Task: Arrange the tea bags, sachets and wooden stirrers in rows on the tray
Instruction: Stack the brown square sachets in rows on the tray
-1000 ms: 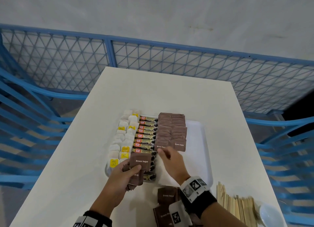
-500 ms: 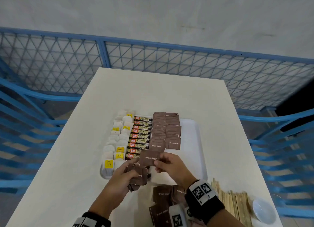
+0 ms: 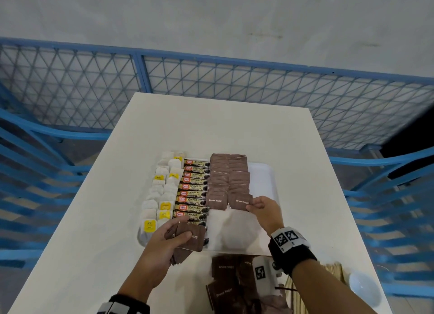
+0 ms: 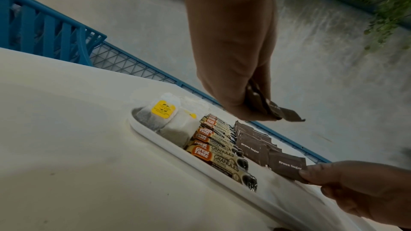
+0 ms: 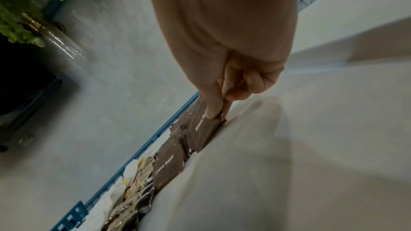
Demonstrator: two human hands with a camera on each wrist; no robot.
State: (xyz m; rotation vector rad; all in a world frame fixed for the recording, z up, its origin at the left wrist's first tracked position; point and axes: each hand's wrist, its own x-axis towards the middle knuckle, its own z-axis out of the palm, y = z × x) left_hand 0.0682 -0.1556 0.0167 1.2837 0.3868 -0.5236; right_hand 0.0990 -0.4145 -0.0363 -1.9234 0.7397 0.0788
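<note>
Brown sugar sachets (image 3: 229, 181) rowed on tray (image 3: 263, 179)

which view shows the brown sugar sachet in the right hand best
The head view: the brown sugar sachet lies face-up, label readable, pinched by the right hand. The left wrist view shows it obliquely, with fingertips on its corner. The right wrist view shows only its dark, blurred edge under the grip.

the right hand (image 3: 266, 211) has carried one brown sugar sachet (image 3: 241, 201) away from the left hand (image 3: 164, 248) and out to the near end of the right-hand brown row, pinching its edge. the left hand's stack of sachets (image 3: 189, 237) has dropped lower, one thinner.
</note>
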